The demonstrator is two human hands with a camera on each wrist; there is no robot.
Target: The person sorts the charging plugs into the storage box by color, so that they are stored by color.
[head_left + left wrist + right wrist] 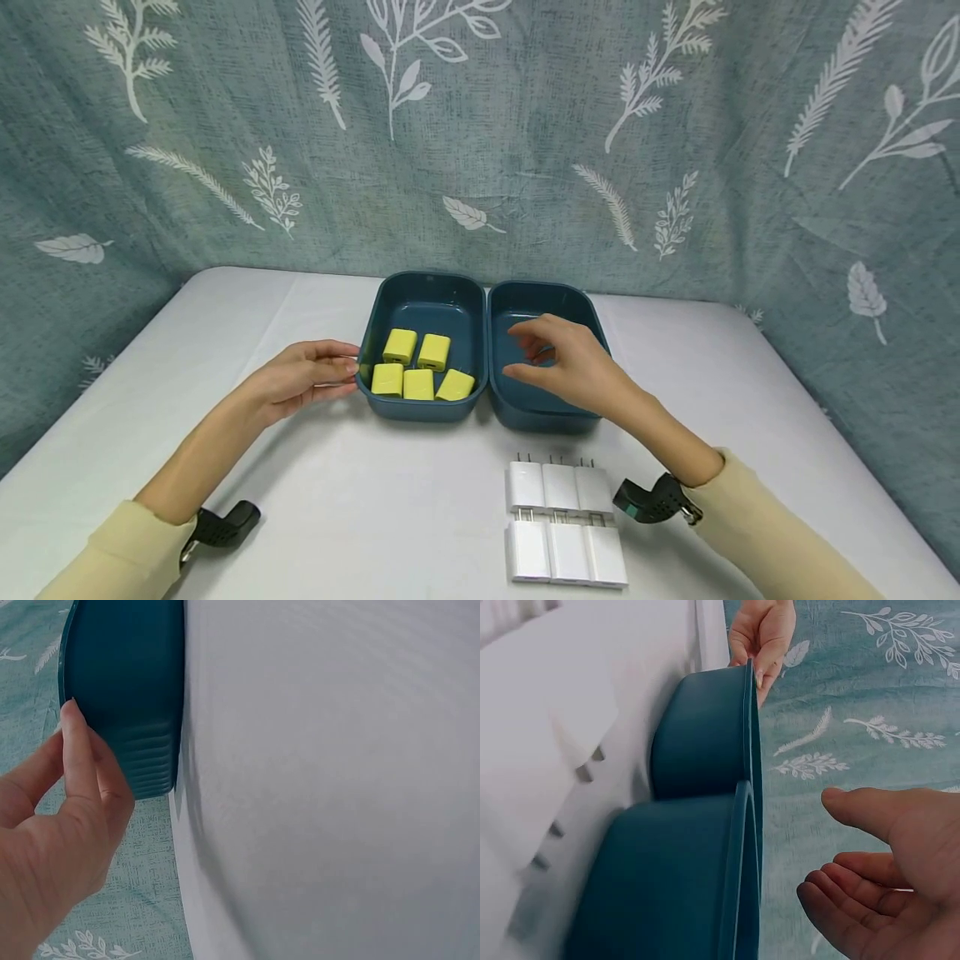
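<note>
The white surface (405, 508) runs back to a far edge just before a leaf-printed curtain (525, 183), and its left and right edges slant outward toward the viewer. Two dark blue containers stand side by side near the middle of the far edge, their rims very close. A wide stretch of surface lies between the left container (420, 410) and the left edge, crossed by the left forearm, and another lies between the right container (547, 419) and the right edge. The left hand (307, 375) pinches the left container's outer rim. The right hand (566, 358) holds nothing; it hovers over the right container, fingers loosely curved and thumb apart. Both containers have rounded corners and thin rims, and the left wrist view shows ribs low on the left one's wall. Inside it, toward its near end, sit five yellow plug blocks (418, 384), two behind three, the rightmost turned askew. Nearer the viewer, right of the surface's middle, six white chargers (559, 487) lie in two rows of three, prongs toward the far edge.
</note>
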